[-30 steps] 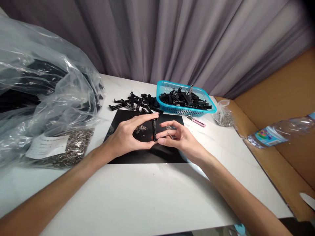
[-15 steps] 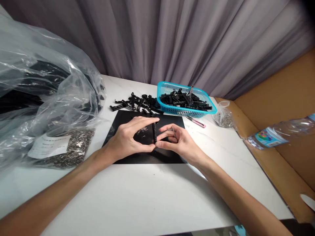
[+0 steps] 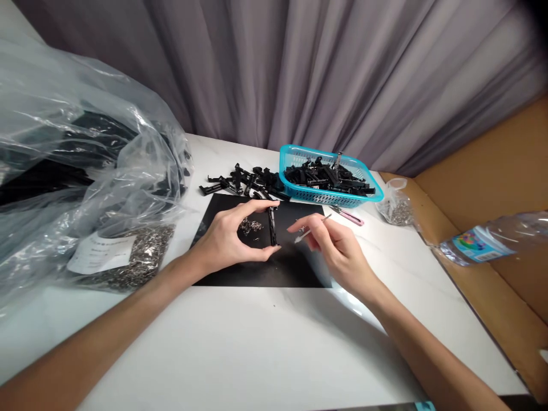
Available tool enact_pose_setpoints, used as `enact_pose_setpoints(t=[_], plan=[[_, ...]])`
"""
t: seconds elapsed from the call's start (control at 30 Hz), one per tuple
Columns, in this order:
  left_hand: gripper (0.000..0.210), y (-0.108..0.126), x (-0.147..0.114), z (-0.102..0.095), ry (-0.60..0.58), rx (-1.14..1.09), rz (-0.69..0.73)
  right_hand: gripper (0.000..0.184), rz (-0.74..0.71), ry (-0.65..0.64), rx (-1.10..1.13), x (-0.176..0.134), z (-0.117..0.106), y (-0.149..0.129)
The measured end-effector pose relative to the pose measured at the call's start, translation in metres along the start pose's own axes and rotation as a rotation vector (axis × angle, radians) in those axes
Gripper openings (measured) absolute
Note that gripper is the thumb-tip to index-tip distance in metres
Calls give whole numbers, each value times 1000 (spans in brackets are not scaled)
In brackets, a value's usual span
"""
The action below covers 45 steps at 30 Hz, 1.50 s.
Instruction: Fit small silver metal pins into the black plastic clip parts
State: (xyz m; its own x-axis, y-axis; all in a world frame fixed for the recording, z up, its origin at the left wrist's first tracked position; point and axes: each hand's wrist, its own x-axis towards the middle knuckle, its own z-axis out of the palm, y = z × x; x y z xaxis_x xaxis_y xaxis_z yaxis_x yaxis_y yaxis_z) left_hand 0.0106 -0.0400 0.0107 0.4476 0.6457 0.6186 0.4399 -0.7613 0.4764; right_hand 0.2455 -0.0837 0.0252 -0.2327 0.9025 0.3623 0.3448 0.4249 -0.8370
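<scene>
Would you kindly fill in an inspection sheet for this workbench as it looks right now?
Surface: white table with a black mat under the hands.
Job's things: black plastic clip held upright over the mat; thin metal pin; small heap of metal bits on the mat.
Clutter: loose black parts, turquoise basket of black parts, pink cutter, small bag, big plastic bags, labelled bag of metal pieces, water bottle.
Hands: left hand pinches the clip between thumb and forefinger; right hand holds the pin, apart from the clip.
Cables: nothing seen.
Surroundings: grey curtain, cardboard box.
</scene>
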Motion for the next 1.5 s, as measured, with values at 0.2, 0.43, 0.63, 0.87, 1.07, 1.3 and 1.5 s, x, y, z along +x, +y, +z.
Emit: enact_pose_setpoints(t=[0.2,0.43,0.63,0.87,1.07,1.3,1.5], plan=[[66,1,0,0,9,-41,-37,31,-9,6,320,-3,11,0],[64,1,0,-1,10,-23,-51,28,9,-45,357,-3,15,4],[64,-2,-2,0,69,26,-22,27,45,-38,400,-3,18,4],[64,2,-3,3,202,101,48,28,55,-34,419,-3,14,-6],[63,4,-5,1,199,144,95,31,72,-62,414,-4,15,-7],[61,7,-5,2,186,168,99,31,86,-83,380,-6,15,-8],[66,3,-5,4,66,97,-30,43,-16,120,109,5,-5,-2]])
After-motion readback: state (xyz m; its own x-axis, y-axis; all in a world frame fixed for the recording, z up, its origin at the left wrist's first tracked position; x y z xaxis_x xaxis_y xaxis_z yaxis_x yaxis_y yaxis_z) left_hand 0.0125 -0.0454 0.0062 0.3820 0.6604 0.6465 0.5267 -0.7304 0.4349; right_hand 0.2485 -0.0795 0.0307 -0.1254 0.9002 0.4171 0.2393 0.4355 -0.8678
